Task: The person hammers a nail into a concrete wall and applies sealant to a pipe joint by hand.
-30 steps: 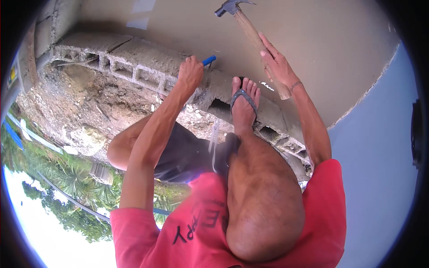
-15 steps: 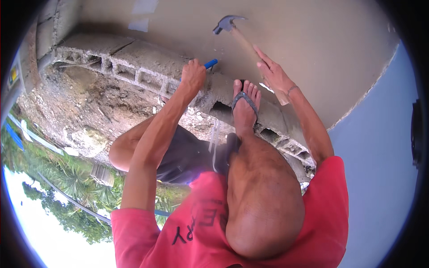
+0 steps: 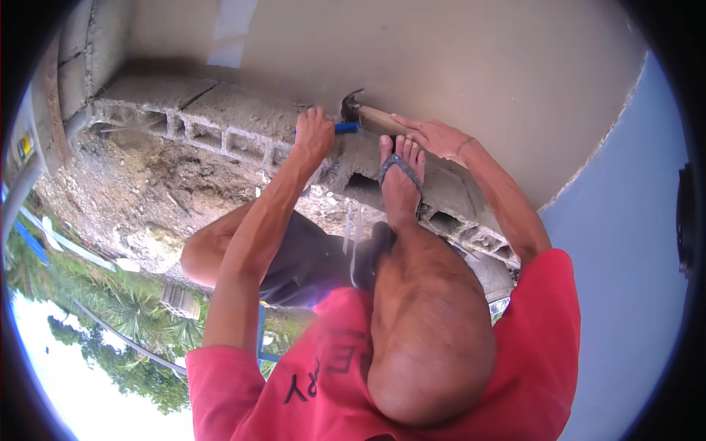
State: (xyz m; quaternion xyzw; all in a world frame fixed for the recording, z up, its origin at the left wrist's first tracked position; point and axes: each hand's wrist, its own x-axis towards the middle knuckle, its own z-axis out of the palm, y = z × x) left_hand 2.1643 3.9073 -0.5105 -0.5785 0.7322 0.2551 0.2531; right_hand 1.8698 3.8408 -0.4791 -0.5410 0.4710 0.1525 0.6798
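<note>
My left hand is closed round a blue bar-shaped tool, chisel-like, whose right end sticks out past my fingers. It is held low over the top of a grey concrete block wall; its other end is mostly hidden by my hand. My right hand grips a claw hammer by its wooden handle, fingers stretched along it. The dark hammer head lies at the bar's exposed end; I cannot tell whether they touch.
My sandalled foot is planted on the hollow blocks, just right of the tools. A smooth grey-brown surface spreads beyond the blocks, with a blue surface to the right. Rubble and soil lie on the near-left side, with plants beyond.
My right hand has brought the hammer down and toward the blue tool's end. That end has dropped, so the tool lies flatter. My left hand stays nearly in place.
</note>
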